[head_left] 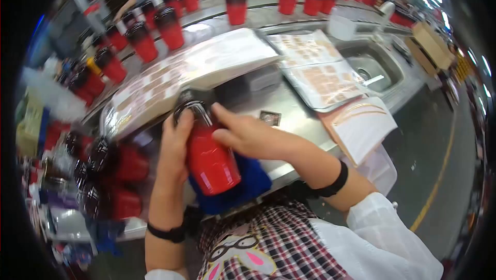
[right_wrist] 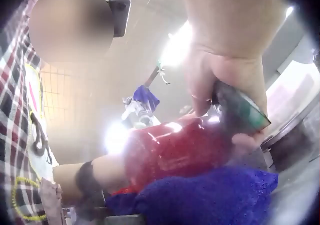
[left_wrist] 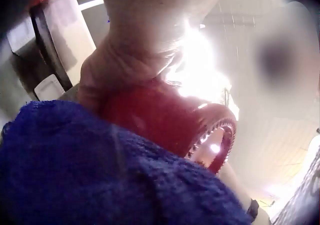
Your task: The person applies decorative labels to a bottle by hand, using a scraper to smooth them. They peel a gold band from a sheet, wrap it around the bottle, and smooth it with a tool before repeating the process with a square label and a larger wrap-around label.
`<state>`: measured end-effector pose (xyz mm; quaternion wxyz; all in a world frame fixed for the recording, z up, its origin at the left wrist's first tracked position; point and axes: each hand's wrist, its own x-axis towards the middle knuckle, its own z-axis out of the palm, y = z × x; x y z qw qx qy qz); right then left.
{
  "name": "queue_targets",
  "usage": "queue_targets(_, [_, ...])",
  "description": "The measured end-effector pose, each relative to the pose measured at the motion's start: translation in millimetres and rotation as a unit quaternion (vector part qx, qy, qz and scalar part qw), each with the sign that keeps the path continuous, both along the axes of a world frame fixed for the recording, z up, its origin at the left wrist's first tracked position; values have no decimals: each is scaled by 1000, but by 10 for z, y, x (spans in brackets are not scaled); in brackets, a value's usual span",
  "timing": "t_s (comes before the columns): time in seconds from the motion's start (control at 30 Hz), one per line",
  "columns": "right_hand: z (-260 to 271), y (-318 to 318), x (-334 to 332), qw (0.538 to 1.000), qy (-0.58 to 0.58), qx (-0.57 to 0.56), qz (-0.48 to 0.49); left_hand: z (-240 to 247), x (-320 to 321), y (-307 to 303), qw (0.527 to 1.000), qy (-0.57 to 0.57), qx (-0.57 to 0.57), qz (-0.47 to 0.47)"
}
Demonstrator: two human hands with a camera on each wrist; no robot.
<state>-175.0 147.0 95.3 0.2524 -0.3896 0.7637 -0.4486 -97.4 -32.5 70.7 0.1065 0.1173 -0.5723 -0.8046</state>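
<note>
Both hands hold a glossy red glass jar (head_left: 212,164) that darkens to black at its far end, tilted over a blue cloth (head_left: 256,176). My left hand (head_left: 175,143) grips its left side, thumb laid along the top. At the black end, my right hand (head_left: 253,134) holds the jar from the right; in the right wrist view its thumb and fingers wrap the dark end (right_wrist: 240,109). The ribbed base (left_wrist: 215,145) faces my body in the left wrist view. Towelling (right_wrist: 210,200) lies right under the red glass.
Several similar jars (head_left: 129,161) lie at the left, and more stand along the back ledge (head_left: 236,9). Label sheets (head_left: 325,81) lie right of a padded white-topped stack (head_left: 227,52). A small dark square (head_left: 270,118) is on the steel table. A sink (head_left: 377,65) is farther right.
</note>
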Motion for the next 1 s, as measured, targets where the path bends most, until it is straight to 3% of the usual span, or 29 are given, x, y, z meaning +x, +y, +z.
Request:
queue_targets(0.1, [72, 260, -142, 989, 119, 14, 83, 8, 108, 26, 999, 11, -32, -30])
queue_targets(0.17, [63, 623, -409, 970, 230, -8, 74, -97, 164, 35, 999, 13, -40, -33])
queue_targets(0.23, [73, 997, -860, 960, 269, 72, 16, -175, 198, 30, 999, 20, -41, -28])
queue_targets(0.27, [146, 1179, -1054, 942, 273, 184, -61, -210, 202, 30, 999, 24, -38, -23])
queue_targets(0.3, [-13, 1461, -1399, 922, 318, 202, -91, -211, 206, 46, 999, 24, -44, -16])
queue_targets(0.4, [-105, 1970, -2170, 843, 314, 400, -176, -291, 233, 54, 998, 42, -55, -3])
queue_targets(0.47, [-375, 2319, -2734, 804, 354, 437, -192, -317, 245, 63, 997, 35, -61, 7])
queue_targets(0.57, [-461, 2354, -3281, 771, 379, 482, -174, -365, 257, 69, 997, 23, -73, 34])
queue_targets(0.67, [-768, 2443, -3921, 764, 329, 503, -236, -424, 238, 76, 995, 17, -79, 62])
queue_targets(0.77, [-649, 2313, -3925, 787, 203, 518, -267, -362, 230, 126, 992, -3, -97, 83])
queue_targets(0.9, [-582, 2362, -3865, 826, 71, 442, -343, -442, 260, 74, 990, -11, -107, 86])
queue_targets(1.0, [-610, 2488, -3845, 827, 196, 443, -284, -423, 250, 107, 991, -9, -93, 91])
